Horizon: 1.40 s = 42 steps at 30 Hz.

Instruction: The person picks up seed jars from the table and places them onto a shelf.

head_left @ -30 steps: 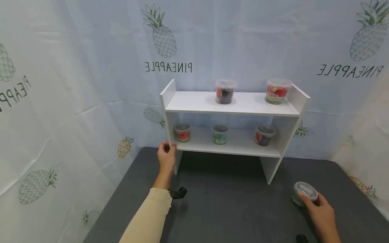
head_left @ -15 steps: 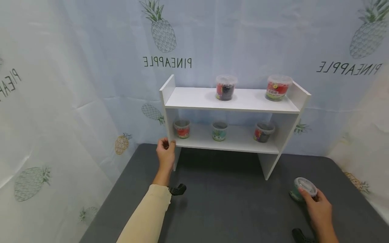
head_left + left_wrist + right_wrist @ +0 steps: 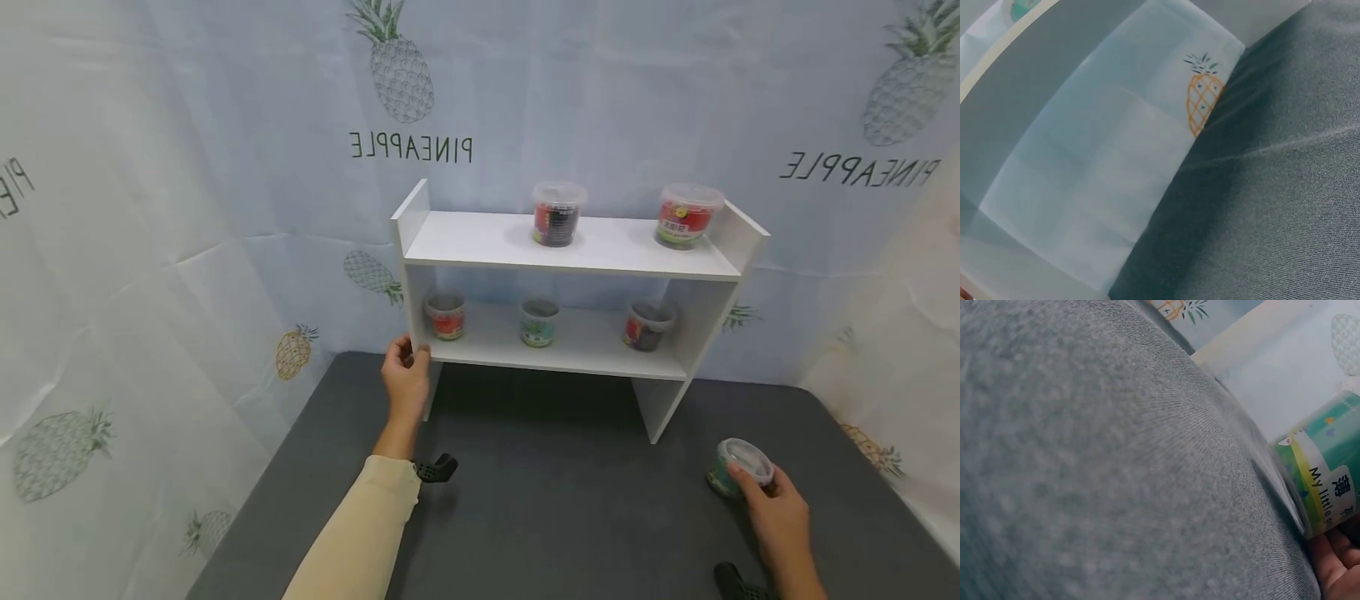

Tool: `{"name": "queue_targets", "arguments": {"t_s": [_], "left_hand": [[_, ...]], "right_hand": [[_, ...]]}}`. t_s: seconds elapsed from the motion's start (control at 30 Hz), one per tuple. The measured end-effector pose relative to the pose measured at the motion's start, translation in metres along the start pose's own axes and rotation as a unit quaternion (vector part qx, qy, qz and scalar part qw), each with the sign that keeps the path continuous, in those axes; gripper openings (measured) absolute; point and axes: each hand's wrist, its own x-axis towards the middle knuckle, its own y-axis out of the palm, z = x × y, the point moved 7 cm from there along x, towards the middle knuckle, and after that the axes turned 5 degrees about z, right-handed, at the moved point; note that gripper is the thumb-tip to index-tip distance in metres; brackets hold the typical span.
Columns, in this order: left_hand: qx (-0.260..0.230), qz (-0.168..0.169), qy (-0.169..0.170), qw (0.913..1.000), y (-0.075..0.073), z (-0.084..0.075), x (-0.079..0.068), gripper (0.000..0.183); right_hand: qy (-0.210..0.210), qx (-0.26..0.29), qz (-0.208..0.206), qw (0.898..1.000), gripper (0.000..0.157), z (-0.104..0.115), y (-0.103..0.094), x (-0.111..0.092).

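My left hand [image 3: 406, 382] grips the left side panel of a white two-tier shelf [image 3: 480, 357], thumb in front and fingers curled behind the edge. In the left wrist view, the shelf's underside [image 3: 1029, 106] shows, with the hand almost wholly outside the picture. At the right of the table, my right hand [image 3: 782, 518] holds a clear-lidded plastic tub [image 3: 722, 473] between thumb and fingers. Its green label [image 3: 1329, 469] reads "My little" in the right wrist view, and its base is at or close to the tabletop.
Two lidded tubs, a dark one [image 3: 557, 225] and a red one [image 3: 682, 223], stand on the upper tier. Below are a red tub [image 3: 447, 323], a green tub [image 3: 538, 329] and a dark tub [image 3: 645, 332]. The dark table [image 3: 555, 500] meets a pineapple-print curtain [image 3: 270, 167] behind.
The head view has tilted slightly downward. My right hand and its tub have shifted a little to the left. My left hand keeps its grip on the shelf's side.
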Motion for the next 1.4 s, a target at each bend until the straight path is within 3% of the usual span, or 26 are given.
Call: {"name": "queue_targets", "arguments": {"t_s": [0.3,0.47,0.57,0.73,0.8,0.87,1.0,1.1,1.2,1.4], "left_hand": [[0.012,0.011,0.005,0.9998,0.000,-0.013,0.007,0.033],[0.024,0.031,0.002,0.9992,0.004,-0.039,-0.003,0.031],[0.028,0.029,0.008,0.9992,0.004,-0.047,-0.009,0.029],[0.018,0.011,0.009,0.9997,-0.002,-0.022,-0.002,0.026],[0.017,0.005,0.006,0.9998,-0.003,-0.010,0.001,0.025],[0.019,0.003,0.004,0.9998,-0.003,-0.006,0.002,0.024],[0.012,0.003,0.005,0.9999,-0.002,-0.005,0.002,0.022],[0.010,-0.003,0.010,0.9999,-0.001,-0.008,0.001,0.022],[0.014,-0.005,0.012,0.9998,-0.001,-0.015,-0.002,0.021],[0.022,0.014,0.016,0.9995,0.001,-0.046,-0.017,0.021]], "right_hand": [[-0.001,0.013,-0.008,1.000,0.087,0.010,-0.002,-0.001],[-0.023,0.035,-0.037,0.998,0.078,0.023,-0.020,-0.008],[-0.056,0.071,-0.052,0.995,0.068,0.045,-0.025,-0.020],[-0.167,0.084,-0.039,0.982,0.054,0.109,-0.015,-0.050],[-0.230,0.095,-0.017,0.968,0.051,0.142,-0.008,-0.064],[-0.294,0.124,0.012,0.948,0.050,0.176,0.000,-0.079],[-0.413,0.179,0.103,0.887,0.051,0.249,0.019,-0.107],[-0.464,0.193,0.176,0.846,0.051,0.301,0.037,-0.127],[-0.486,0.169,0.220,0.829,0.051,0.348,0.058,-0.145],[-0.498,0.102,0.255,0.822,0.056,0.428,0.097,-0.169]]}}
